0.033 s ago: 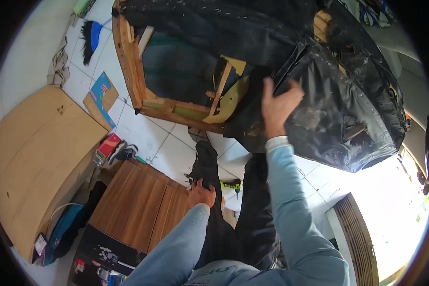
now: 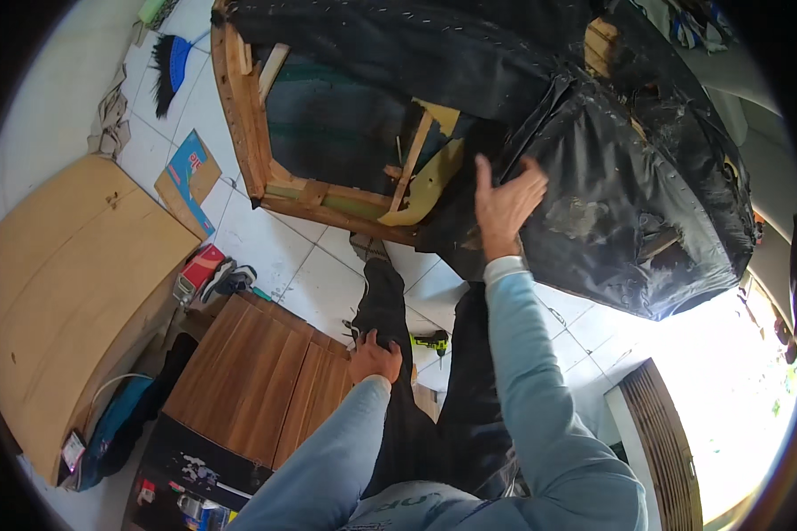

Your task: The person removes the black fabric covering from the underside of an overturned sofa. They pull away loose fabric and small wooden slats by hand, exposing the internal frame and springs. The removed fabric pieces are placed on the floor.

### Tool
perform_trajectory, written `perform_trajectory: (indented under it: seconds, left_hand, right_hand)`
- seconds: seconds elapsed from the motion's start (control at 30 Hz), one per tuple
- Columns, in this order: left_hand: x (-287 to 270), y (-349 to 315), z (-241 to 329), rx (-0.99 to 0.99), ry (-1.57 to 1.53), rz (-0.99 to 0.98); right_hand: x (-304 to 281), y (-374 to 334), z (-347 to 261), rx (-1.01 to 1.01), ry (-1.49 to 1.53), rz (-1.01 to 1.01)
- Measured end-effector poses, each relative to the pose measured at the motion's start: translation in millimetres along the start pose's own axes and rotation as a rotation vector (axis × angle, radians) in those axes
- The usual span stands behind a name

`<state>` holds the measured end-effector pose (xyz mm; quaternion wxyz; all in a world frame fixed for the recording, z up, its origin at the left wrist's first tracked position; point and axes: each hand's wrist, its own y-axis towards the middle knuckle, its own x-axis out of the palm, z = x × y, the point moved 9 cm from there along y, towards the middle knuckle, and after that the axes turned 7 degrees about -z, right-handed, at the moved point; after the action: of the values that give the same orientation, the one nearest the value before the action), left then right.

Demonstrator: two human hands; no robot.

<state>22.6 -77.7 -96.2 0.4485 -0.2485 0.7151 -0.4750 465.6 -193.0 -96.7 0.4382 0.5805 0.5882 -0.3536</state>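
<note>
Your right hand [image 2: 505,199] lies open-palmed against the black covering [image 2: 629,203] of the overturned sofa frame [image 2: 248,133] at twelve o'clock, gripping nothing. Your left hand [image 2: 374,357] rests loosely on your knee at six o'clock; press flat and keep the fabric taut.

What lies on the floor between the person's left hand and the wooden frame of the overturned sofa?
In the head view, between the left hand and the wooden frame lie the person's dark-trousered leg, its foot near the frame, and otherwise white floor tiles.
</note>
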Motion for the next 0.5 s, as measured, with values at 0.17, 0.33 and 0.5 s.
perform_trajectory:
  seconds: [0.17, 0.33, 0.5]
  left_hand:
    - [-3, -4, -7, 0.004, -0.032, 0.001]
    - [4, -10, -16, 0.042, -0.05, 0.054]
    - [15, -16, -31, 0.017, -0.106, 0.081]
  right_hand:
    - [75, -65, 56, 0.182, 0.178, -0.382]
    - [60, -32, 40, 0.165, -0.095, -0.641]
    - [58, -111, 40, 0.302, -0.019, -0.489]
